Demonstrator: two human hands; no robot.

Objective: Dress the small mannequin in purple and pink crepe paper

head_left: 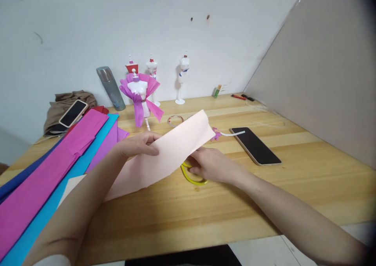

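My left hand grips the upper edge of a long strip of pale pink crepe paper, with its thumb on top. The strip slants over the table, its far end raised toward the right. Under its lower right edge, my right hand is closed around yellow-handled scissors. The paper hides the blades. Behind my left hand stands a small white mannequin wrapped in purple and pink crepe paper.
Folded magenta and blue crepe paper lie on the left. A dark phone rests at right. Small mannequins and a grey bottle stand near the wall. Tape rolls sit behind the strip. A second phone lies on brown cloth.
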